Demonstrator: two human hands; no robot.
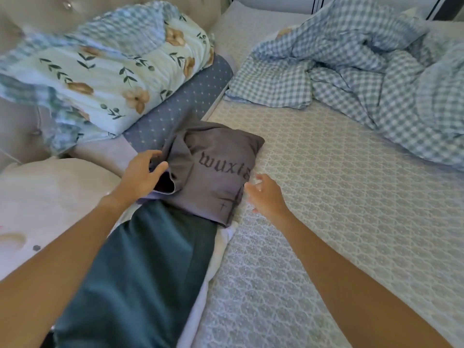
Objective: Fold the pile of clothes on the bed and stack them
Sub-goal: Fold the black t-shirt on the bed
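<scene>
Pinching a loose sleeve edge, the left hand (144,173) tidies the folded grey shirt (213,177), which lies atop teal trousers (140,267) on the bed (326,222). Just right of the shirt, the right hand (266,194) hovers, fingers relaxed and apart, holding nothing. Judging by this, stacking is under way; next, tuck the sleeve flat.

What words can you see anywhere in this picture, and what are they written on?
"wuxta": dark old-style letters on the folded grey shirt; the last letter is partly cut off at the fold, so the word may run on.
Below it, near the shirt's lower edge, a dark cross-shaped mark, not a word.
No other writing shows on the bedding or pillows.
</scene>
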